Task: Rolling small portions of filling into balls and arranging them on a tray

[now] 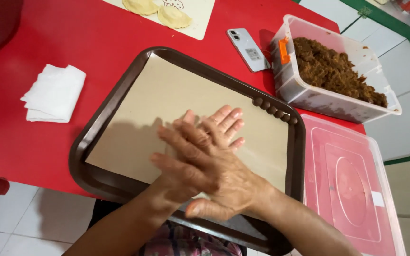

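Two palms pressed together, right hand [205, 166] uppermost

Both forearms bare, no sleeves, no rings, watch or bracelets seen. Left hand [217, 128] and right hand [200, 166]: short plain nails. Plaid garment [186, 242], pink and dark checks, at lower edge.

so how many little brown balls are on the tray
5, in a short row on the paper at the tray's far right edge. Possibly a sixth at the corner; hands may hide more.
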